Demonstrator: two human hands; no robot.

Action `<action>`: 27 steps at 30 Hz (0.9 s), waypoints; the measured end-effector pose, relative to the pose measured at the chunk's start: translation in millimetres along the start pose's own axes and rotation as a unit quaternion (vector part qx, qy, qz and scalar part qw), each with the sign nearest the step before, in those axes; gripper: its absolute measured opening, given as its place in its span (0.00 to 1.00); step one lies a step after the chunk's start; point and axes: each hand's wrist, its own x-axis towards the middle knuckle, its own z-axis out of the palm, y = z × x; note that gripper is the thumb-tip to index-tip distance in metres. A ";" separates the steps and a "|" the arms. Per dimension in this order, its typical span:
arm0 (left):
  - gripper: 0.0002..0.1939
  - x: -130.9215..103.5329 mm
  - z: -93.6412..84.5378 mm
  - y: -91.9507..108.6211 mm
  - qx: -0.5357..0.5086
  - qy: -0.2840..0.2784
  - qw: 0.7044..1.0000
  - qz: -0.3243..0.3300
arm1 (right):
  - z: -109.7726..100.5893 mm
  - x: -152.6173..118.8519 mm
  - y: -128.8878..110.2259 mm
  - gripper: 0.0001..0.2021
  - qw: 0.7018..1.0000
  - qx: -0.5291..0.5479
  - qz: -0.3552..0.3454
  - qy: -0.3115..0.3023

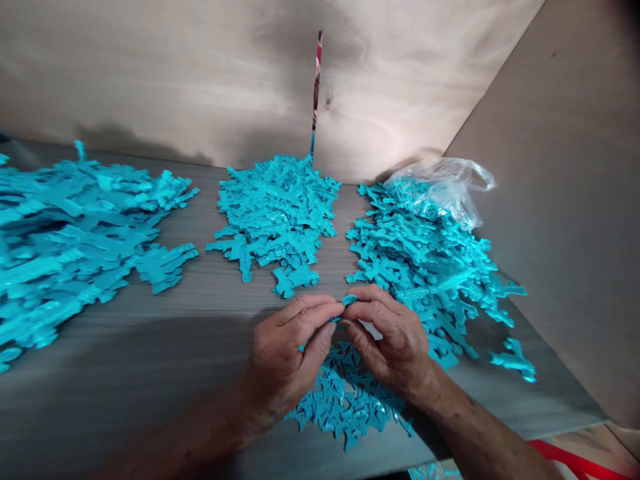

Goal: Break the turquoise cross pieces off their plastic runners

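Between my fingertips is a small turquoise flat plastic piece [349, 301], mostly covered by the fingers. My left hand [293, 340] pinches it from the left, and my right hand [393, 333] pinches it from the right. Both hands are closed and nearly meet above the table. Below them lies a loose scatter of small turquoise scraps [345, 407] with jagged outlines, partly hidden by my hands. Just beyond the fingers, a single turquoise piece [296, 278] rests at the front of the middle pile [280, 213].
A large turquoise pile [65, 240] spreads over the left of the grey table [165, 360]. Another pile [425, 260] lies to the right, with a clear plastic bag [450, 190] on its back. A thin patterned strip [317, 93] stands against the wooden back wall [175, 73]. A side wall [565, 200] bounds the right.
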 end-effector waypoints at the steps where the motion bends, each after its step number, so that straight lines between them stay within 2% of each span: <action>1: 0.11 0.4 -0.2 0.3 0.001 -0.001 1.000 -0.002 | -0.1 -0.2 -0.3 0.10 1.000 0.001 0.003 -0.004; 7: 0.11 1.0 -2.2 2.2 -0.008 -0.004 1.000 -0.030 | 0.9 1.5 -2.7 0.10 1.000 -0.005 -0.001 -0.004; 15: 0.11 1.8 -2.6 0.4 -0.029 -0.005 0.999 -0.035 | 2.0 -0.6 0.7 0.09 1.000 -0.012 -0.005 0.012; 20: 0.13 0.2 -2.0 0.2 -0.070 0.008 0.995 -0.076 | -2.2 0.4 -0.8 0.07 1.000 -0.019 0.000 0.006; 27: 0.11 1.3 -1.2 -2.9 -0.088 0.020 0.989 -0.117 | -1.6 -0.7 -0.7 0.08 1.000 0.012 0.004 -0.012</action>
